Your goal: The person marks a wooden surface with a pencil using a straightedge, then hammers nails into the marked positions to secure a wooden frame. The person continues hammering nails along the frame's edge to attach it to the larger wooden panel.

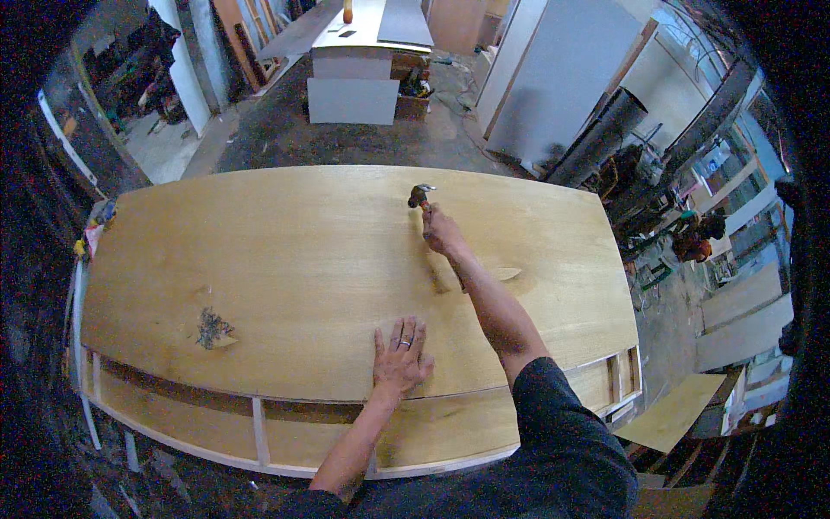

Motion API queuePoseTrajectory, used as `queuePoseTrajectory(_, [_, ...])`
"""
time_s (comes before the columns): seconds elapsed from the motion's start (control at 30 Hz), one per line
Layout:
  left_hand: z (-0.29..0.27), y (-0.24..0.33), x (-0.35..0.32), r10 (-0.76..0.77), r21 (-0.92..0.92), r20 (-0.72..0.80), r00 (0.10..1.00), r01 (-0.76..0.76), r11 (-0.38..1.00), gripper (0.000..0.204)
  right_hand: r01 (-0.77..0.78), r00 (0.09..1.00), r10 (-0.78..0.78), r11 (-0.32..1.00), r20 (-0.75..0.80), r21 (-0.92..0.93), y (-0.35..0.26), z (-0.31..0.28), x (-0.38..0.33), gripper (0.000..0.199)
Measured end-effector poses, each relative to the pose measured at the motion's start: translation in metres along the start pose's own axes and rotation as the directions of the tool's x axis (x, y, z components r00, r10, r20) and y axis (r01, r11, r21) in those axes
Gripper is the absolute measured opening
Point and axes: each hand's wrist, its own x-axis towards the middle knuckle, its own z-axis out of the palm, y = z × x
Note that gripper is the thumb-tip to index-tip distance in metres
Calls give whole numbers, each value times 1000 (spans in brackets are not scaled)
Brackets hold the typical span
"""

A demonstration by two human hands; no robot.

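A large plywood sheet [259, 251] lies over a wooden frame [259, 432], whose near strip of compartments shows along the front. In my right hand [443, 232] is a claw hammer [420, 195], gripped by its handle, its head over the far middle of the sheet. Whether the hammer face touches the wood I cannot tell. My left hand [400, 362], with a ring on one finger, rests flat with fingers spread near the sheet's front edge. Left of it, a small pile of dark nails [212, 329] sits on the plywood.
Beyond the sheet stands a white-topped workbench [354, 35]. Large grey panels [553, 82] lean at the back right, beside a dark rolled sheet [601, 134]. Small coloured items [93, 229] sit at the sheet's far left corner. A loose plywood piece [670, 413] lies at the lower right.
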Motion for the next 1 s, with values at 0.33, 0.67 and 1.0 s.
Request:
queuePoseTrajectory(0.33, [0, 2, 1, -20, -37, 41, 999, 22, 999, 77, -93, 979, 118, 984, 166, -155, -14, -9, 13, 32])
queuePoseTrajectory(0.67, [8, -1, -4, -1, 3, -15, 1000, 1, 1000, 76, -13, 994, 37, 973, 99, -231, 6, 7, 22, 36])
queuePoseTrajectory(1.0, [-12, -22, 11, -129, -53, 92, 987, 134, 990, 77, -95, 995, 94, 994, 31, 47, 36, 16, -122, 42])
